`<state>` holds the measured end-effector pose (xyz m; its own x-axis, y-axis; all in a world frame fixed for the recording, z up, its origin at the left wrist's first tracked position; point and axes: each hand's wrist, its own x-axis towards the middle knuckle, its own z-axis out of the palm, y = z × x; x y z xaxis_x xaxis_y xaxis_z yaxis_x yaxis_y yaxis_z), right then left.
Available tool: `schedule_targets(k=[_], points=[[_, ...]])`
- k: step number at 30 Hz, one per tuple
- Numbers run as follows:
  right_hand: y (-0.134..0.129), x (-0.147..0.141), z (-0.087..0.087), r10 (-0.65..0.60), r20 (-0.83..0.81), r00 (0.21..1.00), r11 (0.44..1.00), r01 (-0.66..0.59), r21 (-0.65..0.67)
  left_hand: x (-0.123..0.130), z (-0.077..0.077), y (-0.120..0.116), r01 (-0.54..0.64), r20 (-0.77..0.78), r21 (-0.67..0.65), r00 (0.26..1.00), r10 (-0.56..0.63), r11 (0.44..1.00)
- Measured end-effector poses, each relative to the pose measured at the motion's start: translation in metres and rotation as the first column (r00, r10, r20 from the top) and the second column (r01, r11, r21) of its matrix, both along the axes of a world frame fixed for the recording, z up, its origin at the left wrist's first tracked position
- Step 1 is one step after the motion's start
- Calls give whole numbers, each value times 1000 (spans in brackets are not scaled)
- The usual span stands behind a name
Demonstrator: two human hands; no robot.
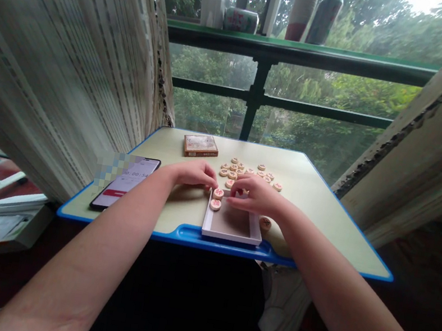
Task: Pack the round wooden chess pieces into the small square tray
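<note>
A shallow white box stands at the table's near edge. Two round wooden pieces with red characters lie along its left side, an upper piece and a lower piece. My left hand is at the box's upper left corner, fingers bent and close together near the upper piece; what they hold, if anything, is hidden. Over the box's far side, my right hand has its fingers curled downward, and its fingertips hide whatever they touch. Several more round pieces are spread just beyond my hands.
One piece lies right of the box. A phone showing a timer rests at the table's left, and a flat brown box at the back. The table has a raised blue rim. Curtains hang on both sides.
</note>
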<state>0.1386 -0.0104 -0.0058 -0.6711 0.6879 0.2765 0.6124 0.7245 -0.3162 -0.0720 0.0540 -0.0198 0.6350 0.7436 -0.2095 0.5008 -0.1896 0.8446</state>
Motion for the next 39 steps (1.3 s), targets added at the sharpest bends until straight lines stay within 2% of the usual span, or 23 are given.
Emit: schedule_targets(k=[2, 4, 6, 7, 14, 19, 24, 31, 39], points=[[7, 7, 0, -170, -62, 984, 981, 175, 81, 1, 0, -1, -9, 13, -4, 1000, 9, 1000], [16, 15, -3, -363, -131, 923, 915, 380, 138, 1, 0, -2, -21, 18, 0, 1000, 21, 1000], [24, 20, -8, -483, -156, 862, 853, 503, 139, 2, 1, -4, -39, 16, 3, 999, 39, 999], [27, 22, -11, -513, -142, 846, 839, 530, 125, 2, 2, -5, -46, 15, -1, 999, 46, 999], [34, 18, -23, -462, 8, 887, 886, 462, 50, 3, 0, -3, 17, 22, -10, 1000, -17, 1000], [34, 18, -21, -480, 12, 877, 876, 479, 62, 3, -2, -3, 9, 21, 6, 1000, -9, 1000], [36, 17, -21, -556, 31, 831, 831, 555, 39, 3, -4, 0, 7, 10, 22, 1000, -7, 1000], [40, 18, -24, -491, 32, 870, 871, 491, 12, 3, -3, -1, -21, 29, 0, 999, 21, 1000], [39, 14, -19, -554, 65, 830, 832, 555, 6, 2, -1, -2, -11, -19, 56, 1000, 12, 998]])
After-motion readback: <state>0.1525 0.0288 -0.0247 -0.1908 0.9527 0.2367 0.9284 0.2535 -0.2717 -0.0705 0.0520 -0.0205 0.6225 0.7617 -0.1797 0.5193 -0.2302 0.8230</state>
